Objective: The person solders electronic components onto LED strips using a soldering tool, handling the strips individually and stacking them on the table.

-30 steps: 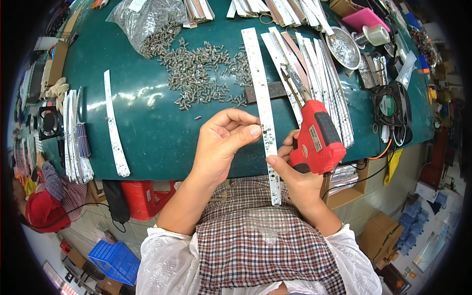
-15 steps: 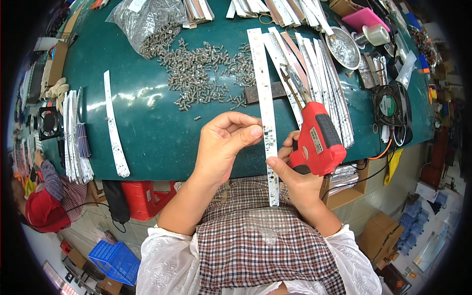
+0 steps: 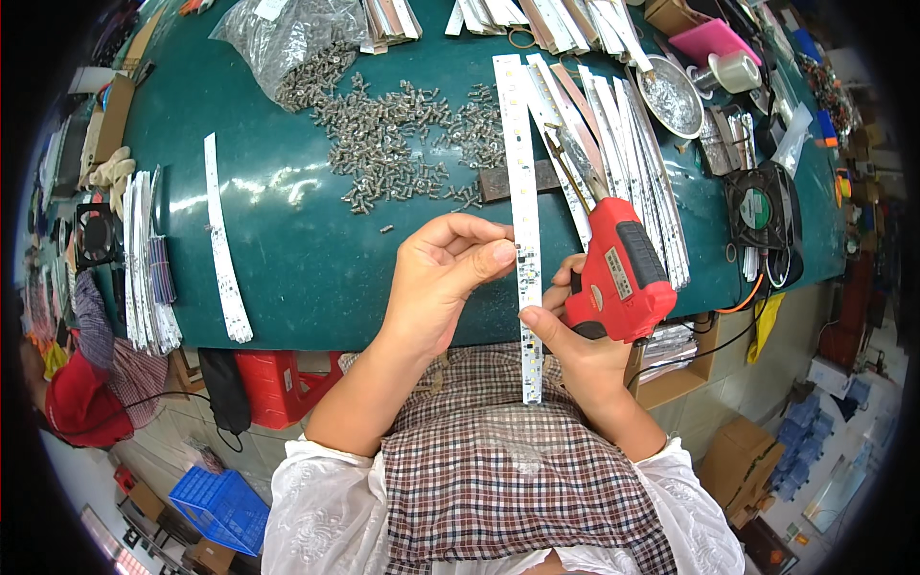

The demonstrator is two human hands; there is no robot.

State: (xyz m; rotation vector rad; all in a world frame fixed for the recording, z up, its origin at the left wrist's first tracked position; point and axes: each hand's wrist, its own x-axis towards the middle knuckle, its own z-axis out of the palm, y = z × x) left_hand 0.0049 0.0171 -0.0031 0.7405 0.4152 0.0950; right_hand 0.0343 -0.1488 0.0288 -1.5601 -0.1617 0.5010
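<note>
Both hands hold a long, narrow white circuit strip with small yellow lamps (image 3: 522,192) upright at the desk's near edge.
The left hand (image 3: 446,278) pinches the strip's left edge between thumb and forefinger; the right hand (image 3: 585,350) presses its thumb on the lower part while gripping a red-and-black soldering gun (image 3: 618,273) just right of it. On the glossy green desk (image 3: 287,287) lie a heap of small metal screw-like pieces (image 3: 383,144), a clear plastic bag (image 3: 287,43), bundled white strips (image 3: 642,172) and a round metal bowl (image 3: 671,96). Beyond, at left, stand a red plastic stool (image 3: 264,383), a blue plastic crate (image 3: 220,508) and a person in red (image 3: 86,402).
</note>
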